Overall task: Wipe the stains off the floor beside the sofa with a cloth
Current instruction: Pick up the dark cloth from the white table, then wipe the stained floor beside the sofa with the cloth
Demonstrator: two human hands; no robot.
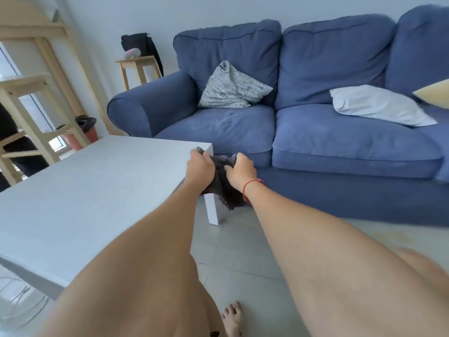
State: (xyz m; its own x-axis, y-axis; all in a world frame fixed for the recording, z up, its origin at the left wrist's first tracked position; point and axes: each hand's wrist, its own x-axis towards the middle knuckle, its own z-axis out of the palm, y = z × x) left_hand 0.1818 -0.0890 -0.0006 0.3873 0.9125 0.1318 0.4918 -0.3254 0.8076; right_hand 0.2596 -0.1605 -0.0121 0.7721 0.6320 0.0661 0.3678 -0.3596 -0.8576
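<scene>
Dark grey cloth (222, 181) gripped by left hand (200, 166) and right hand (240, 172), held beside white table (97, 190) corner, before blue sofa (315, 142); yellowish stains (388, 235) on floor (243, 259).

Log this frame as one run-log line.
phase: pre-wipe | left hand: gripping dark cloth | right hand: gripping same cloth | cloth: held above floor | yellowish stain: untouched

Your left hand (199, 166) and right hand (239, 171) cover most of the dark cloth (222, 184), so you cannot read its full shape. The sofa (315, 132) runs off the right edge, the white table (85, 190) off the left. Your bare foot (232, 318) is cut by the bottom edge.
</scene>
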